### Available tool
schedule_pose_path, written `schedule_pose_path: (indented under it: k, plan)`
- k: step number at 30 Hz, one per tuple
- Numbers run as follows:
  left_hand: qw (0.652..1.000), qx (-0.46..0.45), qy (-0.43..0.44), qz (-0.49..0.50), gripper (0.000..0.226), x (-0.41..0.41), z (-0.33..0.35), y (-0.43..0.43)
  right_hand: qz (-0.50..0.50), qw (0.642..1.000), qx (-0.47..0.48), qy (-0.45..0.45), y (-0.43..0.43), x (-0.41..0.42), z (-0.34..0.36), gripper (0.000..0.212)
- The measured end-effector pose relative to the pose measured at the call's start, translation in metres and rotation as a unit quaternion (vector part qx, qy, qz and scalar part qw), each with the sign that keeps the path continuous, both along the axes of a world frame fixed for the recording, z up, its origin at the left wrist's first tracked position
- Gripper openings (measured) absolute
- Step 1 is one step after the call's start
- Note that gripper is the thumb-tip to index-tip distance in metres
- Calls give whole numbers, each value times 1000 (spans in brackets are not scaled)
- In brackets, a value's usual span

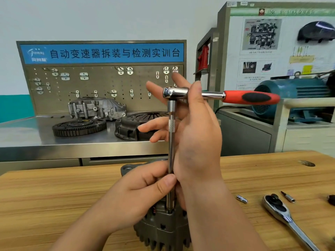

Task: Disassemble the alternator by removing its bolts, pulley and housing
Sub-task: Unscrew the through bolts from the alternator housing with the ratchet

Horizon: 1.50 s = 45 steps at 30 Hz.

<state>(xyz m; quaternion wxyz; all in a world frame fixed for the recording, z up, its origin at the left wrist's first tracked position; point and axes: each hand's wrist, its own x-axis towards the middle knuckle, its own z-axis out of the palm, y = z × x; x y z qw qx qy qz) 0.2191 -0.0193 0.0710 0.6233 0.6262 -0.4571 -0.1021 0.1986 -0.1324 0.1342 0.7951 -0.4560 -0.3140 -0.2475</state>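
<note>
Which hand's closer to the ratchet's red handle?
Right. The right hand sits at the ratchet head beside the red handle; left hand grips the extension bar low down.

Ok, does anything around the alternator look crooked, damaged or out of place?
Nothing stands out. The extension stands upright from the red-handled ratchet down into the alternator, with the left hand pinching it. A second ratchet, a socket and a bit lie loose on the table.
</note>
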Motion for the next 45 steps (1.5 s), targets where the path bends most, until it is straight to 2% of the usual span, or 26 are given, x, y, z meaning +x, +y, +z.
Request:
schedule_pose_path:
  k: [3,7,9,13,16,21,23,25,27,29,31,36,39,40,42,45]
  plan:
    - [1000,9,-15,21,46,2,-1,0,-44,999,-21,-14,0,-2,1,37]
    - [999,9,-23,27,31,0,0,-2,-182,969,-69,-151,3,-4,2,35]
    - [1000,2,-16,18,24,-1,1,-1,-165,970,-75,-159,5,-5,2,34]
    - [999,-2,-23,26,41,0,0,-1,-9,998,-34,-59,2,-6,5,28]
    - [1000,-2,-16,19,46,-1,1,-2,35,999,-2,-23,-2,-2,4,36]
    - [1000,-9,-1,2,44,-1,1,-1,107,993,-12,38,-5,1,4,50]
    - [1000,-8,-7,12,44,0,-1,-2,79,996,-18,29,-5,0,3,44]
    - [1000,-6,-13,21,43,1,-1,-2,-14,999,-38,-19,-3,-2,3,34]
    - [999,-2,-22,31,38,0,0,-4,-120,987,-59,-92,-1,-4,4,30]
    - [999,-3,-27,33,28,-2,1,-5,-176,970,-69,-156,1,-4,3,32]
    - [999,-8,-25,29,26,-3,2,-5,-160,973,-68,-149,3,-5,3,33]
    - [999,-2,-8,33,52,-1,-1,-1,24,999,-17,-26,-2,-3,4,33]
    - [1000,13,-2,26,52,-2,1,0,113,993,6,40,-6,0,5,58]
    - [1000,12,1,21,51,-2,2,0,119,992,7,49,-6,0,5,61]
    - [1000,11,-2,24,52,-1,2,0,84,996,-2,33,-5,0,3,49]
    - [999,12,-11,38,52,2,-1,0,-49,997,-41,-51,-3,-3,3,30]
